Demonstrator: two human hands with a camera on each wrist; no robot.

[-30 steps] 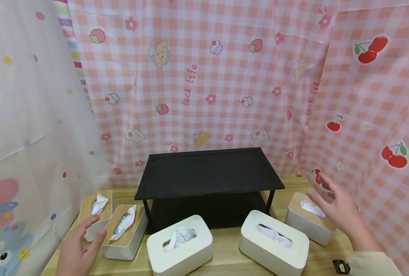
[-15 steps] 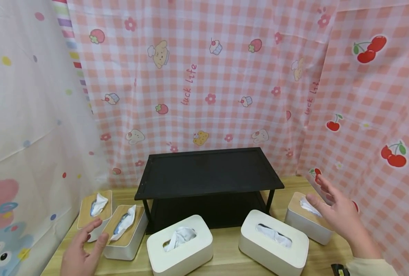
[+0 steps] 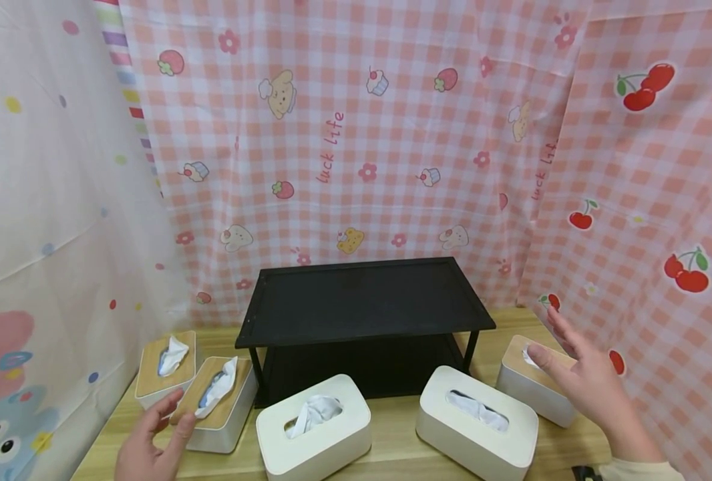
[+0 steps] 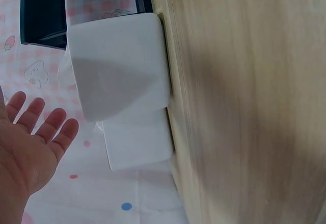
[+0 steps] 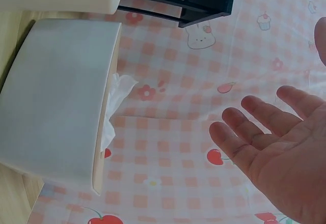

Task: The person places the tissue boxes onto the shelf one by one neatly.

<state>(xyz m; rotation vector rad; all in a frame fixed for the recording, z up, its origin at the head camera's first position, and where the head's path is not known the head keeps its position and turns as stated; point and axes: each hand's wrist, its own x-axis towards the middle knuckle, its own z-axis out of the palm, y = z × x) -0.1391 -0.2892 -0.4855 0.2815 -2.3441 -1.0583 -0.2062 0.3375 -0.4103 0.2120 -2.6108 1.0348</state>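
My left hand (image 3: 154,441), fingers spread and holding nothing, is over the near left corner of a wood-topped tissue box (image 3: 214,401). Behind that box, to its left, stands another wood-topped tissue box (image 3: 151,371). On the far right a third wood-topped tissue box (image 3: 533,391) sits partly covered by my right hand (image 3: 590,381) in the head view. In the right wrist view that hand's palm shows bare, fingers extended, apart from the box. Two all-white tissue boxes (image 3: 314,461) stand in the front middle, angled toward each other. White tissue pokes from each box's slot.
A black two-tier rack (image 3: 365,300) stands at the back centre of the wooden table (image 3: 392,447). Pink checked cloth (image 3: 356,133) hangs behind and to the right; a white printed curtain (image 3: 91,200) closes the left side.
My left hand has shifted rightward and slightly down, now overlapping the nearer left box. My right hand has edged left, covering more of the right box. The boxes have not moved.
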